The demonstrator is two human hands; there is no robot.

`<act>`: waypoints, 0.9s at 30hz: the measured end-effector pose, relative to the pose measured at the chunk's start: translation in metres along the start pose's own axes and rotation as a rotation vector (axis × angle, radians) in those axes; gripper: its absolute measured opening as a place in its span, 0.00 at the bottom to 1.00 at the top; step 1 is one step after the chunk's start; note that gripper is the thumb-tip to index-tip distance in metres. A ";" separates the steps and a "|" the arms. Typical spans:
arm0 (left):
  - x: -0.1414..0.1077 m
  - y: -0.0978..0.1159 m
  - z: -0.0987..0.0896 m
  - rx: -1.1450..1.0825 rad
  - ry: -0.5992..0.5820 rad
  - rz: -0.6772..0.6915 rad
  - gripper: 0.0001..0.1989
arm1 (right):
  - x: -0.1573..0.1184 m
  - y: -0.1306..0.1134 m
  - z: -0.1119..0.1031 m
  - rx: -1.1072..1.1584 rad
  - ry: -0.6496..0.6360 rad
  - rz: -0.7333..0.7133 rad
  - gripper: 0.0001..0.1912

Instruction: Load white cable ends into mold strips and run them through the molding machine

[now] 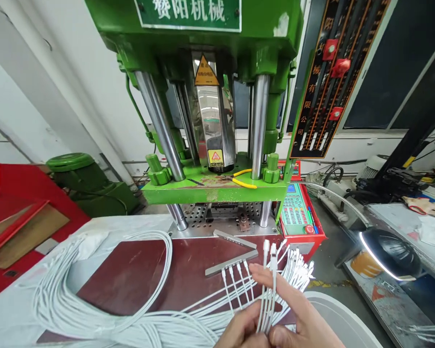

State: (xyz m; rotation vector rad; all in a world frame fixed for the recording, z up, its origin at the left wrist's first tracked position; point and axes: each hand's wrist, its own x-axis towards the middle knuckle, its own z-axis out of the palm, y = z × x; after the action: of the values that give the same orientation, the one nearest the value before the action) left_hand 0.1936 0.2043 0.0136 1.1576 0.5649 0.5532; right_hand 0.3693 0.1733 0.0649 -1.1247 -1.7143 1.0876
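Observation:
Several white cables (269,302) stand upright between my two hands, their white plug ends (273,257) pointing up. My left hand (243,327) is closed round them from the left, low down. From the right, my right hand (301,313) pinches the same cables near its thumb, while its longer fingers stretch behind them to the left. Just beyond the fingertips, a grey metal bar (223,266) has several cable ends lined up along its edge. A second metal bar (235,239) lies at an angle behind it.
A large coil of white cable (58,295) covers the left of the brown board (130,270). More plug ends (299,267) are bunched at right, above a white bin (342,314). Ahead stands a green press (213,194) with yellow-handled pliers (244,182) on its plate. A red control panel (295,208) stands beside it.

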 end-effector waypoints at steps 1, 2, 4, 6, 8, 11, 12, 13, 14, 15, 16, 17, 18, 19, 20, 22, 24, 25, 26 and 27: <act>0.001 0.000 0.003 0.027 -0.031 0.014 0.34 | -0.001 0.000 0.000 0.018 -0.003 0.023 0.40; 0.003 0.001 0.005 0.062 -0.043 0.013 0.34 | -0.001 0.000 0.000 0.032 -0.007 0.031 0.42; 0.003 0.006 0.009 0.153 0.009 -0.019 0.33 | -0.001 0.000 0.001 0.037 -0.015 0.002 0.44; 0.000 0.013 0.009 0.237 0.113 -0.017 0.32 | 0.000 -0.001 0.002 -0.005 0.000 -0.038 0.46; -0.003 0.021 0.008 0.289 0.197 0.029 0.29 | 0.001 -0.001 0.003 -0.073 0.042 -0.041 0.46; -0.006 0.030 0.002 0.320 0.210 0.089 0.24 | 0.002 0.001 0.006 -0.169 0.072 -0.037 0.39; -0.006 0.032 0.000 0.354 0.199 0.101 0.23 | 0.003 0.002 0.007 -0.192 0.063 -0.044 0.37; -0.006 0.033 -0.002 0.411 0.196 0.121 0.21 | 0.003 0.003 0.008 -0.213 0.057 -0.059 0.35; -0.005 0.034 -0.003 0.484 0.205 0.146 0.21 | 0.003 0.004 0.009 -0.237 0.057 -0.071 0.34; -0.005 0.035 -0.004 0.551 0.224 0.169 0.20 | 0.002 0.006 0.010 -0.263 0.062 -0.079 0.33; -0.004 0.036 -0.005 0.589 0.247 0.183 0.20 | 0.002 0.007 0.011 -0.288 0.072 -0.085 0.33; -0.004 0.037 -0.006 0.585 0.265 0.187 0.20 | 0.002 0.008 0.012 -0.311 0.079 -0.088 0.33; -0.004 0.038 -0.006 0.536 0.270 0.177 0.20 | 0.002 0.010 0.013 -0.329 0.083 -0.089 0.32; -0.004 0.039 -0.006 0.460 0.261 0.156 0.20 | 0.002 0.010 0.014 -0.345 0.085 -0.091 0.32; -0.004 0.040 -0.005 0.383 0.246 0.137 0.20 | 0.003 0.011 0.015 -0.357 0.094 -0.098 0.32; -0.005 0.040 -0.005 0.305 0.227 0.130 0.20 | 0.003 0.011 0.017 -0.387 0.147 -0.125 0.32; -0.006 0.039 -0.005 0.311 0.220 0.131 0.20 | 0.004 0.010 0.020 -0.405 0.235 -0.147 0.29; -0.007 0.038 -0.004 0.323 0.220 0.122 0.21 | 0.005 0.008 0.022 -0.395 0.281 -0.155 0.28; -0.008 0.038 -0.005 0.328 0.222 0.105 0.21 | 0.005 0.007 0.023 -0.372 0.321 -0.166 0.26; -0.010 0.037 -0.005 0.328 0.228 0.088 0.21 | 0.006 0.005 0.025 -0.338 0.354 -0.181 0.25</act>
State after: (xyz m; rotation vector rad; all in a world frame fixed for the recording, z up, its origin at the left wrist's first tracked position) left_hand 0.1791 0.2127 0.0488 1.4449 0.8250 0.6907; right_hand 0.3461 0.1745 0.0539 -1.2521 -1.7068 0.4621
